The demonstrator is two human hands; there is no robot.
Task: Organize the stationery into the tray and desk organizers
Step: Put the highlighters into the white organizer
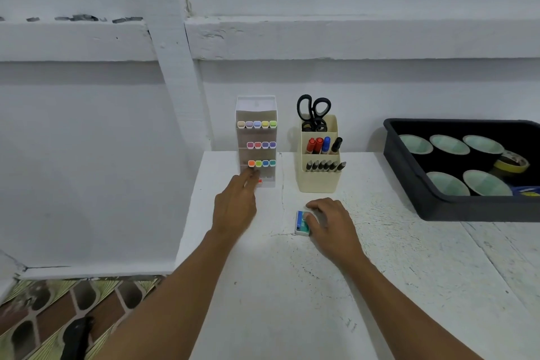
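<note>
A small box (pixel 301 223), flat and rectangular, blue and green with a white edge, lay on the white table (pixel 292 286) under the right hand (pixel 331 226). That hand curled over it, thumb and fingers gripping its sides, probably to lift it toward a holder.

Beyond the left hand (pixel 235 207) stood a tall clear plastic marker rack (pixel 256 108), its stepped tiers showing rows of square pastel and bright caps (pixel 257 124). The left hand's fingers reached to the lowest tier, where a red marker end (pixel 259 181) showed just beside the fingertips. Blur hid whether they pinched it or only pushed it, though the reach suggested seating a marker in its slot.

Just beyond the right hand stood a cream pen holder (pixel 318 181), smooth and boxy. Its stepped pockets kept scissors (pixel 313 109) at the back, fat markers (pixel 318 145) in the middle and slim dark pens (pixel 324 166) in front.

Well to the right of the right hand sat a black tray (pixel 467 207), holding pale green bowls (pixel 448 145) and a yellow tape roll (pixel 511 162). The table's paint was chipped and rough.
</note>
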